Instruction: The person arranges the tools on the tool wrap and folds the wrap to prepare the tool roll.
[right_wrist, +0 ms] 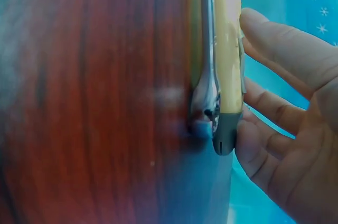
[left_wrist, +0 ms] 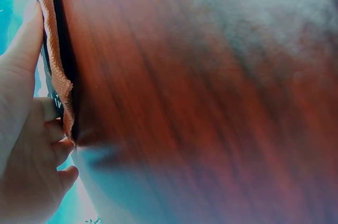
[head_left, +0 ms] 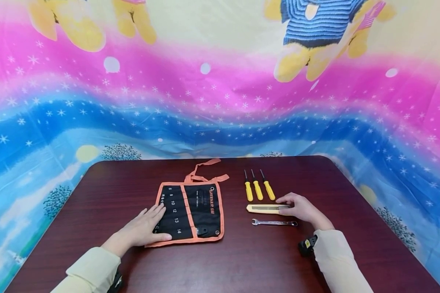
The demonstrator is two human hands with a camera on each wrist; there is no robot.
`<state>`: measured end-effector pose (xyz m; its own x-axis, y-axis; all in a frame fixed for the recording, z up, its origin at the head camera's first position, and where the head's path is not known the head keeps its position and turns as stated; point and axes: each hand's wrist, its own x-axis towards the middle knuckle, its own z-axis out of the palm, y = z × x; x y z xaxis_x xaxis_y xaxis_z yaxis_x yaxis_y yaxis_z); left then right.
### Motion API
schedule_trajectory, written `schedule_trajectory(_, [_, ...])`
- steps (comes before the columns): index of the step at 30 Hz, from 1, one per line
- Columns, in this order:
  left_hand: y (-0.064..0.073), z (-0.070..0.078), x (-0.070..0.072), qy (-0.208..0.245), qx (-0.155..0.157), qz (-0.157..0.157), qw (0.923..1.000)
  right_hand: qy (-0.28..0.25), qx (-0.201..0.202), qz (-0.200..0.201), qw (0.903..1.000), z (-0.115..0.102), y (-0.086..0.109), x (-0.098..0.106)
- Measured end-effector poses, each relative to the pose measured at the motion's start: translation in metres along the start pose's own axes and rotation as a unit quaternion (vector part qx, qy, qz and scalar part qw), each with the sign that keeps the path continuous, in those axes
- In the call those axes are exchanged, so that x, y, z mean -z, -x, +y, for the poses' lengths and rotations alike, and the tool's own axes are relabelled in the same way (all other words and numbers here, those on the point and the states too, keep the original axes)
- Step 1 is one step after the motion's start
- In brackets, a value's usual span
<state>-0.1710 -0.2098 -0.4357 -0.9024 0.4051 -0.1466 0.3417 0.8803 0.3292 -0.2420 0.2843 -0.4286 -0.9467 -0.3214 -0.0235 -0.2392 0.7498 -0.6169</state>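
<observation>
In the head view a black tool pouch (head_left: 204, 207) with orange trim and printed sizes lies flat on the table. My left hand (head_left: 146, 224) rests on its left side, fingers spread and fairly straight; the pouch's orange edge (left_wrist: 55, 49) shows beside the thumb in the left wrist view. My right hand (head_left: 302, 208) is at the right end of a pale yellow utility knife (head_left: 265, 209), fingers loosely bent. Its grey end (right_wrist: 227, 134) is close to the fingers in the right wrist view; whether they press it is unclear. A combination wrench (head_left: 275, 223) lies just nearer than the knife.
Three yellow-handled screwdrivers (head_left: 257, 190) lie side by side beyond the knife. Orange ties (head_left: 205, 177) trail from the pouch's far edge. The dark red wooden table (head_left: 242, 264) has a printed cloth (head_left: 212, 101) hanging behind and around it.
</observation>
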Motion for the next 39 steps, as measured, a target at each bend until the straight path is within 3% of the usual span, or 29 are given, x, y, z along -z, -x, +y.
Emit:
schedule_trajectory(16, [0.0010, 0.0003, 0.0004, 0.000, -0.005, 0.005, 1.0000, 0.044, -0.016, -0.026, 0.9986, -0.0025, 0.0005, -0.0005])
schedule_trajectory(39, [0.0014, 0.0002, 0.0000, 0.005, -0.007, -0.001, 1.0000, 0.052, -0.015, -0.029, 0.9981, 0.0030, 0.0013, -0.0021])
